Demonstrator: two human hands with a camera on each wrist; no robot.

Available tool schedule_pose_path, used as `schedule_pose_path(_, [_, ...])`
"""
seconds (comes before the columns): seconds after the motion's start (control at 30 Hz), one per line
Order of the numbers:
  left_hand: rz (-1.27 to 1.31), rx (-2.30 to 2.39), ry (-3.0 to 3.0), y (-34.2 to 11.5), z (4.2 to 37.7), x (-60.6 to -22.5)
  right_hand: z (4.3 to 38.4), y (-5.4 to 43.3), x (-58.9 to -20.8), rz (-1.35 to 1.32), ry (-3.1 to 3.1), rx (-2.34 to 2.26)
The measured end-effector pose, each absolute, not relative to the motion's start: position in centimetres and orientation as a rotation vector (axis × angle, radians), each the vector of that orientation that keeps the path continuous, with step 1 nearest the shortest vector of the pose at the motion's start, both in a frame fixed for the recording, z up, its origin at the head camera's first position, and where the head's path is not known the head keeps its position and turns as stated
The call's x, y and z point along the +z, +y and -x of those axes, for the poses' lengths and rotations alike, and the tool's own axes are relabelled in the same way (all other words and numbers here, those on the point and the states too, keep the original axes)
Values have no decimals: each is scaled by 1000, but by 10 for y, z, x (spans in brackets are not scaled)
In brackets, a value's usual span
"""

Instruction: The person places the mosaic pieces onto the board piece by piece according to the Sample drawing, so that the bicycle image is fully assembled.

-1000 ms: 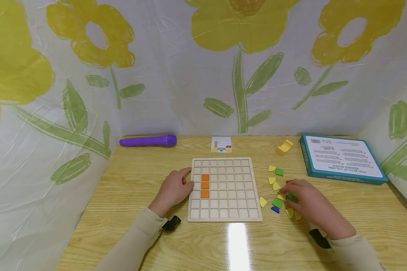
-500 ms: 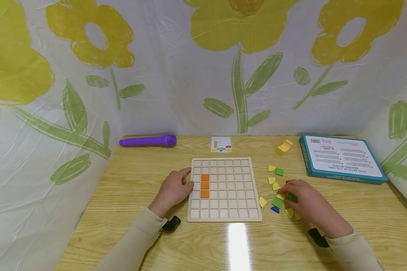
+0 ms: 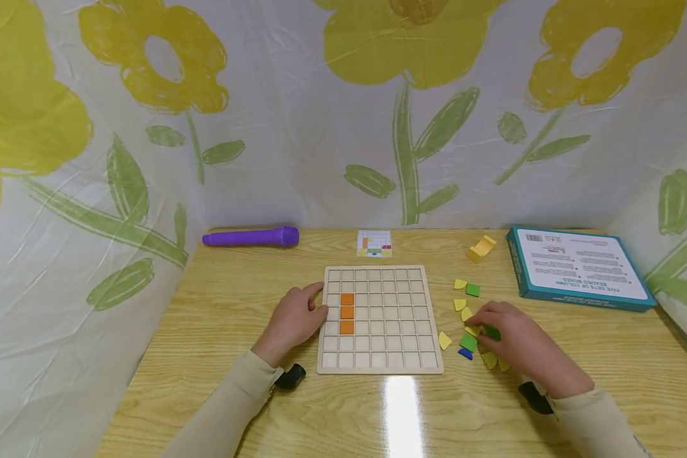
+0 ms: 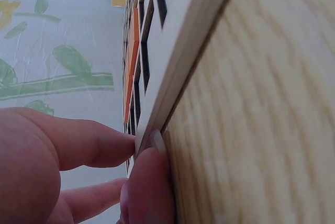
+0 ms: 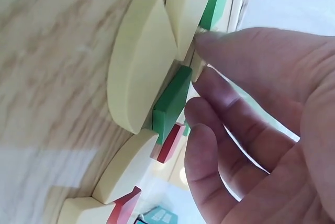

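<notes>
A wooden grid board (image 3: 378,348) lies on the table with three orange square tiles (image 3: 346,312) in one column. At its left side my left hand (image 3: 293,323) grips the edge, thumb and a fingertip against the rim in the left wrist view. To the right of the board, my right hand (image 3: 515,340) reaches into a loose group of tiles. Its thumb and finger pinch a partly covered yellow tile (image 5: 198,68). Around it lie yellow quarter-circle tiles (image 5: 140,62), green square tiles (image 3: 468,342) and a blue half-round tile (image 3: 465,353). Red tiles (image 5: 171,143) show in the right wrist view.
Behind the board lies a small pattern card (image 3: 374,243) with coloured squares. A purple microphone-shaped object (image 3: 250,236) is at the back left. Towards the back right are a yellow curved block (image 3: 481,249) and a teal flat box (image 3: 581,267). Flower-printed cloth surrounds the table's far side.
My right hand has shifted slightly left among the tiles, covering the red tile that showed by its fingers earlier. My left hand and the board stay where they were.
</notes>
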State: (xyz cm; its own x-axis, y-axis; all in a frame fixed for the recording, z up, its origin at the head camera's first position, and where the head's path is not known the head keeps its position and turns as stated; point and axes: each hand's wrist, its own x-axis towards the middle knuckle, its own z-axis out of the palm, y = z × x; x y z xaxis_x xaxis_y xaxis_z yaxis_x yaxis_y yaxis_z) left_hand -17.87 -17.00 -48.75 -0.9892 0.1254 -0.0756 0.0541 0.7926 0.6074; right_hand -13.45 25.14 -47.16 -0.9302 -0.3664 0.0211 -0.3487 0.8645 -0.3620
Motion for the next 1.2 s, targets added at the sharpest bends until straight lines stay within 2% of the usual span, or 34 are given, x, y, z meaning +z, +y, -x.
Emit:
schedule_pose_path(0.57, [-130, 991, 2856, -169, 179, -487, 148, 234, -462, 453, 2915, -617])
schedule_pose_path(1.2, [-143, 981, 2873, -172, 178, -488, 198, 79, -459, 563, 2926, -711])
